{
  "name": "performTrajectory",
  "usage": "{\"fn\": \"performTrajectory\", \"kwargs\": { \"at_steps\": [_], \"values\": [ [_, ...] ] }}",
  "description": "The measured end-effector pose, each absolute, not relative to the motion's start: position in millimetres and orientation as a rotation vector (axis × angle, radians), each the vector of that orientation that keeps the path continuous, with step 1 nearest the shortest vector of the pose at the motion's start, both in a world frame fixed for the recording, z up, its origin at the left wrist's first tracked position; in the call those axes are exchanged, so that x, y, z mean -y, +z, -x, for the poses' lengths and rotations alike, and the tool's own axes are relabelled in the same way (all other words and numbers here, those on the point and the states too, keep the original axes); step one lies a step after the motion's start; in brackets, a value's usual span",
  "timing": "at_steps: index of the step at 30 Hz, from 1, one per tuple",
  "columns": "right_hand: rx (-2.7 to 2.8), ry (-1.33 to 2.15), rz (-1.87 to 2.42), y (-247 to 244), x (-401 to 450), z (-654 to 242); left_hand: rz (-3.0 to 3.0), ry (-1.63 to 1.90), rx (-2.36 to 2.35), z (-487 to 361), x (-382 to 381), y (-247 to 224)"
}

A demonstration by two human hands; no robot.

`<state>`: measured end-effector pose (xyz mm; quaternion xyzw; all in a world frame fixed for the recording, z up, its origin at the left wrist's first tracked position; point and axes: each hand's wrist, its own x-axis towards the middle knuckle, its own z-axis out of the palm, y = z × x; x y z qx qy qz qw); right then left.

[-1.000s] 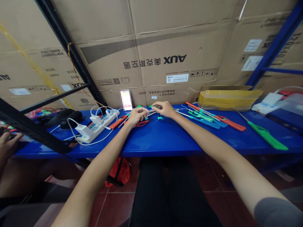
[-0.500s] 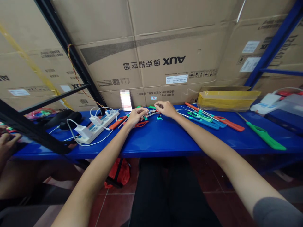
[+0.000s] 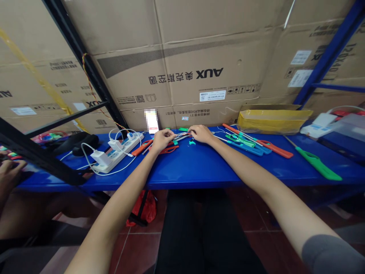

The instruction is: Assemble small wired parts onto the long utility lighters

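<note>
My left hand [image 3: 163, 140] is closed in a pinch above the blue table, and whatever is between its fingertips is too small to make out. Opposite it, my right hand [image 3: 201, 134] curls its fingers down over small parts; its grip is partly hidden. Thin silver metal pieces with fine wires [image 3: 182, 135] lie between the two hands. Just below the right fingers is a small green plastic piece [image 3: 192, 143]. An orange lighter handle [image 3: 168, 150] lies under and beside my left hand. Right of my right hand lie long-nosed lighters, among them a blue one [image 3: 249, 148] and a green one [image 3: 242, 140].
A power strip [image 3: 114, 156] with white chargers and cables stands at left, near a lit phone [image 3: 153, 123] leaning on the cardboard [image 3: 182, 49]. A yellow-taped box [image 3: 273, 121] and a green lighter [image 3: 318, 163] are at right. Another person's hand [image 3: 11, 171] shows beyond the black post.
My right fingers have lowered and curled inward over the small parts. My left fingers have drawn together slightly, and the hand has shifted a little left.
</note>
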<state>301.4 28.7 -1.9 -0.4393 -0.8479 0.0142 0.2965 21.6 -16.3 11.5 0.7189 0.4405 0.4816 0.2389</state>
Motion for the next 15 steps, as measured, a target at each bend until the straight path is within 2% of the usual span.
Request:
{"fn": "performTrajectory", "kwargs": {
  "at_steps": [15],
  "values": [
    [2.289,0.062,1.094,-16.0,-31.3,-305.8,-2.145,1.189,-1.357,-6.5,2.5,2.4]
  ]
}}
